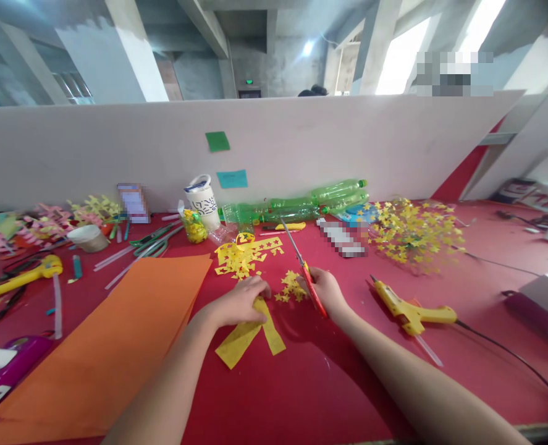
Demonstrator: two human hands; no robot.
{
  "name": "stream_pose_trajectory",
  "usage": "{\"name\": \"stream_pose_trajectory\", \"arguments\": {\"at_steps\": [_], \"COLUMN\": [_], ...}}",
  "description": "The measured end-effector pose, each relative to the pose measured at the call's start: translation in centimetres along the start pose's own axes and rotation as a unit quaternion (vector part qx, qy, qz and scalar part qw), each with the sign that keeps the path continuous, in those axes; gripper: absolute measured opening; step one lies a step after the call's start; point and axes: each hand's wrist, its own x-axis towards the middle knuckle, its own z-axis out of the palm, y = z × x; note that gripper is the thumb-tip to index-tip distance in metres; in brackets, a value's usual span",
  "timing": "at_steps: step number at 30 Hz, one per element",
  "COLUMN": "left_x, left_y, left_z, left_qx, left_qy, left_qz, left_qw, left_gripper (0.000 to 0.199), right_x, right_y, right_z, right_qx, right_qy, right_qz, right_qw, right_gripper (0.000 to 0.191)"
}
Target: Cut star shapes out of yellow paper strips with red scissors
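My right hand (327,295) is closed round the red handles of a pair of scissors (304,266), whose blades point away from me and look nearly together. My left hand (246,300) has its fingers bent over two yellow strips (241,343) that spread toward me on the red table. Between my hands lies a small heap of yellow stars (290,287). Beyond my left hand is a pile of yellow scraps (243,254), some with star-shaped holes. The tips of my left fingers are partly hidden.
Orange sheets (102,346) lie at left, near a yellow glue gun (28,281). Another yellow glue gun (408,309) rests at right with its cord. Green plastic bottles (296,207), a white cup (204,204) and a bunch of yellow stars on stems (413,232) stand toward the partition (162,148).
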Motion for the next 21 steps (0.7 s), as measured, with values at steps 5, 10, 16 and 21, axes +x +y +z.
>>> {"name": "stream_pose_trajectory", "arguments": {"at_steps": [5,10,16,21], "left_x": [0.0,0.3,0.3,0.3], "left_y": [-0.7,-0.8,0.0,0.3], "left_z": [-0.4,-0.4,-1.0,-1.0], "left_qx": [-0.055,-0.051,-0.115,-0.200], "left_qy": [-0.015,0.002,0.041,0.073], "left_qz": [-0.009,-0.036,0.001,0.026], "left_qw": [0.998,0.998,0.993,0.977], "left_gripper": [0.030,0.011,0.014,0.022], "right_x": [0.0,0.0,-0.6,-1.8], "right_y": [0.0,0.2,-0.3,-1.3], "right_z": [0.2,0.3,0.2,0.7], "right_qx": [-0.008,-0.006,0.023,0.064], "right_qy": [-0.007,-0.011,-0.050,-0.167], "right_qz": [-0.012,-0.006,-0.027,-0.068], "right_qw": [1.000,1.000,0.998,0.982], "right_gripper": [0.024,0.024,0.026,0.023]}}
